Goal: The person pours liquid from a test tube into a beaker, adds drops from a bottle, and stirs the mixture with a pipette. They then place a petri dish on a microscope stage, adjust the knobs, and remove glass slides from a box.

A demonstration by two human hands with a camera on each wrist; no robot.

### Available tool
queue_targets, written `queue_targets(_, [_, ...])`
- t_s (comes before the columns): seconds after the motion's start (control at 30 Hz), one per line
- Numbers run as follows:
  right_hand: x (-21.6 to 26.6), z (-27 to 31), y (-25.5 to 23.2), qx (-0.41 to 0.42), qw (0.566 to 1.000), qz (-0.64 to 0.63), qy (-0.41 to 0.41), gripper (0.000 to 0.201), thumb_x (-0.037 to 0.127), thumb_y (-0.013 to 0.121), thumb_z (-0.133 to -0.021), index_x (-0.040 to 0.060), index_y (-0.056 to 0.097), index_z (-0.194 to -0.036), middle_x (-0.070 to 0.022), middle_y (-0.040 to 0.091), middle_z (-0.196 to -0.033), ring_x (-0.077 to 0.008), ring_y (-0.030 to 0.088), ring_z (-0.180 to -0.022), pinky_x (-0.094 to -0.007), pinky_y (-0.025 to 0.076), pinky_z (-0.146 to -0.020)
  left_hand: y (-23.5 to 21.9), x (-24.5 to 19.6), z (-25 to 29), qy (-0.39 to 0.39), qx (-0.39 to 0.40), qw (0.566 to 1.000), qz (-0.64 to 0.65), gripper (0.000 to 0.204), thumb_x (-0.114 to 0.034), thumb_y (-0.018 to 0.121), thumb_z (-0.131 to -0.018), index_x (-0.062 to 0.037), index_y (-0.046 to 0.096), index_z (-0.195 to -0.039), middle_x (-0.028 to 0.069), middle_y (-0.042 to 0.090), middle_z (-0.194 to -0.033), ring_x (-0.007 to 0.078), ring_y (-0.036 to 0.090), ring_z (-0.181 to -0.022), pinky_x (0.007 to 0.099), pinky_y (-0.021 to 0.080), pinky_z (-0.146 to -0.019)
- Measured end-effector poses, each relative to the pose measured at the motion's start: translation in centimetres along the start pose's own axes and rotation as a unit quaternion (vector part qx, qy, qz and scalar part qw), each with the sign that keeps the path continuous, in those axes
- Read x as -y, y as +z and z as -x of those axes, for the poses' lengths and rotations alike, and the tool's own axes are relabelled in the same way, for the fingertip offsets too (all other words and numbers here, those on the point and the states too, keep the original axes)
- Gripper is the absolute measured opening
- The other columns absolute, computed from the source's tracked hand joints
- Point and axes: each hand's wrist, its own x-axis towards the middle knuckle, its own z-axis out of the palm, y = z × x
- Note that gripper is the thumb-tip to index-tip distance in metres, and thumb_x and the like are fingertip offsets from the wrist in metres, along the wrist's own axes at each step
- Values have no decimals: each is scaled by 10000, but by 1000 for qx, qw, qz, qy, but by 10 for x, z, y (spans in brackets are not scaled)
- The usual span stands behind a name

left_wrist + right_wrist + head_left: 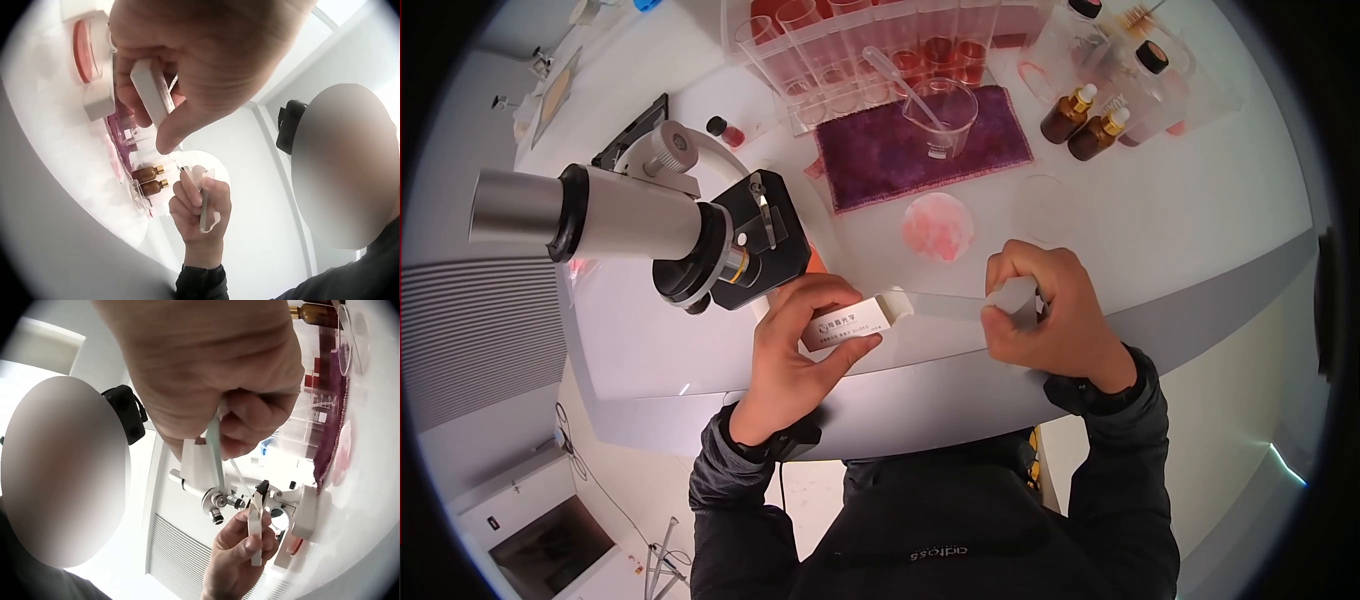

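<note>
Mottled deep-purple cloth (865, 165).

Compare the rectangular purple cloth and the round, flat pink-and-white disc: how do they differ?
The rectangular purple cloth is four-cornered; the round pink-and-white disc is circular. The cloth is much larger than the disc. The cloth is deep purple, while the disc is pale with pink blotches. A clear glass beaker stands on the cloth, none on the disc. Both lie flat and look mottled.
</note>
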Motion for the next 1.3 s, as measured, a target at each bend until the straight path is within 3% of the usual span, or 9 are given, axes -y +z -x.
queue_targets(0.17, [-2, 0, 2, -3, 999, -16, -41, 216, 4, 635, -677, 34, 431, -744, -47, 524, -621, -98, 432, -536, -247, 363, -525, 1, -2, 0, -18, -7, 1000, 22, 459, 103, 776, -719, 1, 584, -1123, 87, 552, -1135, 184, 610, -1018, 317, 494, -911])
queue_targets(0.27, [-5, -1, 2, -13, 998, -19, -56, 165, 62, 680, -739, 41, 520, -773, -4, 483, -576, -52, 426, -538, -238, 363, -513, 1, -2, 0, -18, -8, 1000, 24, 456, 98, 776, -724, 0, 583, -1125, 86, 553, -1132, 184, 612, -1014, 317, 495, -909])
queue_targets(0.57, [-8, -3, 1, 16, 998, -52, -7, 166, 67, 681, -747, 36, 519, -766, 7, 483, -568, -40, 412, -537, -232, 350, -505, -1, -1, -1, -4, 6, 1000, -13, 436, 66, 790, -726, -26, 599, -1107, 77, 555, -1111, 170, 607, -984, 300, 497, -879])
queue_targets(0.77, [-12, -3, 2, 17, 996, 58, -66, 192, 82, 689, -717, 36, 508, -759, -41, 383, -529, -74, 348, -471, -272, 293, -462, -1, -5, -3, 3, 2, 1000, -22, 429, 48, 805, -710, -32, 613, -1085, 75, 575, -1073, 182, 596, -974, 312, 502, -868])
queue_targets(0.87, [-13, -3, 3, 18, 997, 46, -52, 208, 95, 698, -702, 40, 505, -759, -67, 372, -536, -137, 336, -447, -304, 294, -458, -1, -5, -2, 9, -9, 1000, -27, 417, 29, 807, -713, -34, 619, -1079, 82, 596, -1066, 206, 605, -973, 323, 506, -858])
queue_targets(0.97, [-12, -3, 7, 24, 995, 74, -63, 176, 34, 664, -674, 30, 499, -736, -42, 525, -593, -125, 454, -483, -254, 362, -497, 1, -6, -2, -2, -26, 999, -28, 384, -7, 806, -727, -35, 627, -1066, 99, 626, -1072, 252, 626, -973, 348, 513, -827])
queue_targets(1.23, [-11, -4, 8, -26, 982, 143, -118, 184, 20, 663, -655, 25, 492, -725, -74, 507, -586, -187, 460, -466, -273, 379, -490, 2, -4, -2, 11, -37, 998, -56, 384, -19, 810, -731, -44, 626, -1068, 110, 635, -1066, 269, 629, -953, 355, 515, -811])
queue_targets(1.3, [-12, -4, 8, -27, 982, 144, -119, 187, 18, 662, -652, 24, 490, -724, -76, 507, -587, -194, 463, -465, -274, 380, -491, 2, -4, -3, 24, -35, 997, -71, 406, 7, 815, -715, -46, 624, -1070, 90, 612, -1072, 214, 621, -941, 317, 517, -804])
